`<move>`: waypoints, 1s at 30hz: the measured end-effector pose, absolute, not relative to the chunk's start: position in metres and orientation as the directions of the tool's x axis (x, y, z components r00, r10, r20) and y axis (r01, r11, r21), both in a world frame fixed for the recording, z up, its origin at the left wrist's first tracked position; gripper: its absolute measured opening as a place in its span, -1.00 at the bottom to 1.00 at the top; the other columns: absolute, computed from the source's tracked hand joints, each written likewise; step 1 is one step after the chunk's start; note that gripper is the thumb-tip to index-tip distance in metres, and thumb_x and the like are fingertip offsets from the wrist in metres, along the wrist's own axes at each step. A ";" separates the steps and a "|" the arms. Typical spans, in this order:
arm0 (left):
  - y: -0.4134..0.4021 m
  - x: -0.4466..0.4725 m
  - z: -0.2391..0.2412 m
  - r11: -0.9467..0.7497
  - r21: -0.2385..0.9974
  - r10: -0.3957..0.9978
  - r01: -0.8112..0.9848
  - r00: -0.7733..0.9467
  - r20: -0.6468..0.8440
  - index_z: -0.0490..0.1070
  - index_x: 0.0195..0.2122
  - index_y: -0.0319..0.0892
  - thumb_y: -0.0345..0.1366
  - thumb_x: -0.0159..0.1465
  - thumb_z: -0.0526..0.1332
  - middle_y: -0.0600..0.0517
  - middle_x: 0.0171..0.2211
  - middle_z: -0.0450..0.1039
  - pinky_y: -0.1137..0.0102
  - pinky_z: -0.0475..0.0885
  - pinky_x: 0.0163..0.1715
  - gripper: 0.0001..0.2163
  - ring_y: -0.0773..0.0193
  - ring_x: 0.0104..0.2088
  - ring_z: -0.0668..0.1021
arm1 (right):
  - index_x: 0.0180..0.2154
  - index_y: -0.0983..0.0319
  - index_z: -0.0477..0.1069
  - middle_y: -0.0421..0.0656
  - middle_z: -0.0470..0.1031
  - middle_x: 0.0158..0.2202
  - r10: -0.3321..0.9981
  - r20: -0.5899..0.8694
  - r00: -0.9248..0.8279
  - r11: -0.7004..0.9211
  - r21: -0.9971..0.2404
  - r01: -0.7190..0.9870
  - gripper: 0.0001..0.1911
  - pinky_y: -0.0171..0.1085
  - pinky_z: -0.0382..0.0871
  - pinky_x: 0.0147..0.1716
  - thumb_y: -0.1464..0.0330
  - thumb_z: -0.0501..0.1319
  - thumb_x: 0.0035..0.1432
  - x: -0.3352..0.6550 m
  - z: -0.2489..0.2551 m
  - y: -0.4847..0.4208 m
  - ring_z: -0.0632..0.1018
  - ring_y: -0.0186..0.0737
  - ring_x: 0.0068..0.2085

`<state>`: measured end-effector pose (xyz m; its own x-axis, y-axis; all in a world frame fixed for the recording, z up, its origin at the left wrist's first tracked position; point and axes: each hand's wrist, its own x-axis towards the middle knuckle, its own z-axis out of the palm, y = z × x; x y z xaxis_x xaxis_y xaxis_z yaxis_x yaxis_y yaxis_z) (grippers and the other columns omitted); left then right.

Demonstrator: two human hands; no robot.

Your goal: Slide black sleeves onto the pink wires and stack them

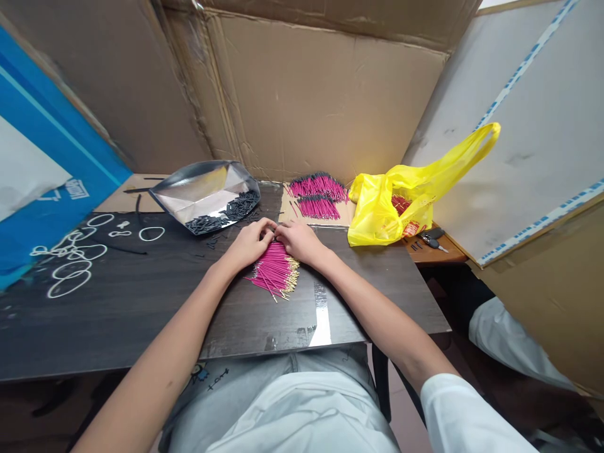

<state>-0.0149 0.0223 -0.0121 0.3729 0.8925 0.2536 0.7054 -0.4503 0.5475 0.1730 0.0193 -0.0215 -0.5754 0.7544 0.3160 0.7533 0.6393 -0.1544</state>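
My left hand and my right hand meet fingertip to fingertip at the far edge of a pile of magenta wires. Gold-coloured metal tips show along the pile's right side, and a few wires lie crosswise in front. Both hands are closed in a pinch; whatever sits between the fingers is too small and hidden to make out. Beyond them, an open bag holds short black tubes. Magenta wires with black ends lie in two rows on a piece of cardboard.
A yellow plastic bag with red wires inside stands at the back right, beside keys. White rubber bands are scattered on the left. Cardboard walls close off the back. Another person's sleeve or leg shows at right.
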 end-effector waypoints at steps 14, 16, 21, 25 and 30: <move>0.022 -0.014 -0.014 -0.437 0.539 0.899 0.720 0.339 0.277 0.51 -0.10 -0.18 -0.22 0.26 0.14 -0.03 -0.32 0.56 0.29 0.41 -0.21 -0.73 0.14 -0.31 0.54 | 0.06 0.34 0.47 0.11 0.51 0.04 0.759 0.223 -0.612 0.627 0.005 0.779 -0.69 -0.03 0.32 0.10 0.48 0.20 0.28 0.174 -0.006 0.017 0.43 0.10 0.13; 0.022 -0.013 -0.013 -0.432 0.550 0.902 0.715 0.337 0.270 0.50 -0.13 -0.18 -0.23 0.23 0.16 -0.03 -0.34 0.55 0.30 0.41 -0.22 -0.75 0.15 -0.33 0.53 | -0.01 0.31 0.50 0.06 0.53 0.00 0.774 0.220 -0.594 0.615 -0.037 0.788 -0.74 -0.07 0.34 0.05 0.48 0.21 0.28 0.180 -0.008 0.019 0.47 0.06 0.07; 0.021 -0.012 -0.013 -0.435 0.572 0.900 0.695 0.347 0.263 0.49 -0.16 -0.16 -0.21 0.21 0.19 -0.01 -0.35 0.55 0.31 0.39 -0.25 -0.77 0.16 -0.33 0.53 | -0.11 0.25 0.54 -0.03 0.56 -0.11 0.762 0.274 -0.587 0.637 -0.148 0.757 -0.81 -0.17 0.31 -0.02 0.45 0.16 0.36 0.188 -0.013 0.024 0.53 -0.06 -0.03; 0.020 -0.011 -0.012 -0.448 0.568 0.894 0.691 0.366 0.261 0.50 -0.19 -0.15 -0.18 0.21 0.21 -0.01 -0.33 0.57 0.30 0.38 -0.25 -0.79 0.15 -0.32 0.53 | -0.12 0.27 0.55 -0.03 0.57 -0.12 0.738 0.313 -0.597 0.664 -0.184 0.725 -0.81 -0.19 0.29 -0.03 0.43 0.16 0.37 0.188 -0.016 0.025 0.52 -0.07 -0.04; 0.019 -0.010 -0.011 -0.463 0.547 0.886 0.698 0.377 0.269 0.49 -0.21 -0.15 -0.20 0.22 0.19 -0.04 -0.29 0.58 0.28 0.37 -0.22 -0.80 0.11 -0.28 0.54 | -0.16 0.28 0.55 -0.03 0.57 -0.16 0.738 0.328 -0.589 0.667 -0.229 0.708 -0.83 -0.21 0.28 -0.06 0.44 0.17 0.35 0.187 -0.016 0.024 0.51 -0.09 -0.06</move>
